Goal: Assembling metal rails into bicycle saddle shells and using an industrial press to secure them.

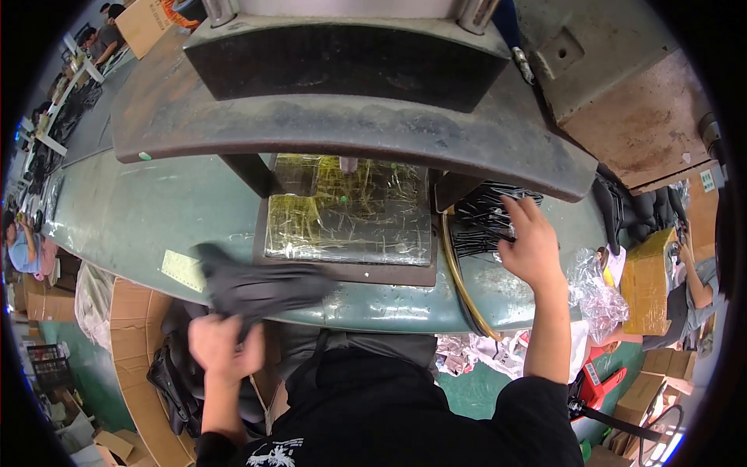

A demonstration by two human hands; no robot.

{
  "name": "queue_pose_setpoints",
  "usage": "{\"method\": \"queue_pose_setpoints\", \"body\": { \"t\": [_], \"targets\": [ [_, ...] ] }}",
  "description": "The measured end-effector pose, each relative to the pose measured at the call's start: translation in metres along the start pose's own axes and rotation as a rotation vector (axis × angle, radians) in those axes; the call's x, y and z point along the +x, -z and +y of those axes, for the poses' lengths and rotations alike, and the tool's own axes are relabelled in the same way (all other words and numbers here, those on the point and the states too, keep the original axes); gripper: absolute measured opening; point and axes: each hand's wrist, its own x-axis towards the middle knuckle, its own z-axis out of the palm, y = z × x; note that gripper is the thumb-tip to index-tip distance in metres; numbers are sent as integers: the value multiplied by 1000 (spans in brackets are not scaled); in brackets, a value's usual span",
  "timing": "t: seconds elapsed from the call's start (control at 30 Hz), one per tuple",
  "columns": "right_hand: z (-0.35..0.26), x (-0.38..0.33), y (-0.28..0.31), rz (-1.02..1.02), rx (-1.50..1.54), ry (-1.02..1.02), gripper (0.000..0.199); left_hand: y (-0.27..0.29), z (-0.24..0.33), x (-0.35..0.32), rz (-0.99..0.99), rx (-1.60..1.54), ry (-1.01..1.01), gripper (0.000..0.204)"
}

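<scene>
My left hand (220,346) is closed on the lower left part of a black bicycle saddle (264,289), which is smeared by motion at the table's front edge. Over a pile of thin, shiny black strips (476,240) on the right of the table, my right hand (533,245) is open with its fingers stretched out. Between the hands lies the press's flat bed plate (350,241), covered with clear and yellowish tape. A pale card or ruler-like strip (184,269) lies on the table beside the saddle.
A heavy metal press (350,128) spans the green table (156,202). A yellowish hose (459,280) curves over the front edge. An open carton (136,335) at lower left holds black saddles (177,381). Crumpled clear plastic (599,300) and a co-worker (700,284) are at right.
</scene>
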Motion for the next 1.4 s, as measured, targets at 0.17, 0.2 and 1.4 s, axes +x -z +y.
{"method": "queue_pose_setpoints", "body": {
  "t": [0.17, 0.2, 1.4],
  "targets": [
    [-16, -36, 25, 164, 260, -143, 63, -59, 60, 35, -227, -206, -156, 31],
    [-18, -47, 22, 160, 266, -147, 63, -61, 62, 38, -221, -279, -136, 33],
    [-130, -80, -25, -231, 729, 439, 34, -70, 32, 18, -984, -1654, 645, 42]
  ]
}}
